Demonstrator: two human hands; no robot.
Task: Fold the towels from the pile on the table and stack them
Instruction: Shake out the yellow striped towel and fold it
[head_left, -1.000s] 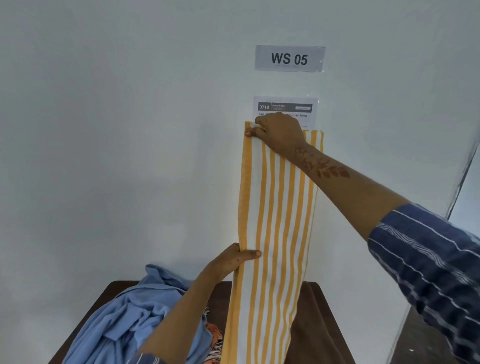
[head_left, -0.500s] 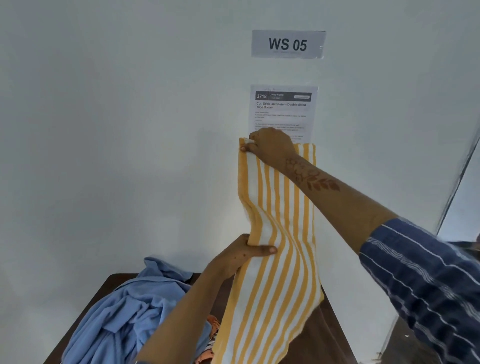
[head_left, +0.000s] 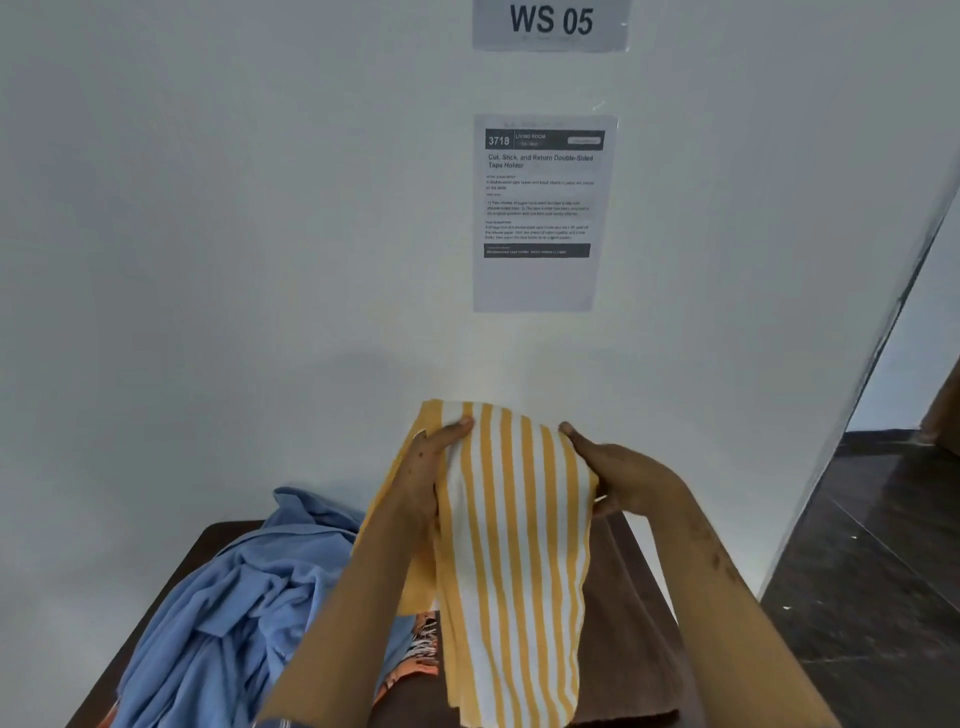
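I hold the yellow striped towel up in the middle of the frame, in the air over the table, so it hangs down straight and the sides line up. My left hand grips the left side of the towel near the top, with my thumb lying on the front and my other fingers hidden behind the cloth. My right hand grips the right side the same way, thumb on the front. I hold both sides at once so the fold at the top stays neat and the towel does not slip or bunch up. The towel looks folded over at the top already, with a plain yellow layer showing behind it on the left. The blue cloth lies crumpled in the lower left of the frame on the table; it is part of the pile and waits for its turn. A bit of orange patterned cloth peeks out under it, near the bottom middle. A brown cloth lies flat on the right part of the table, under the hanging towel. I think this is where I can lay my towel down next. I cannot see a stack of folded towels yet.
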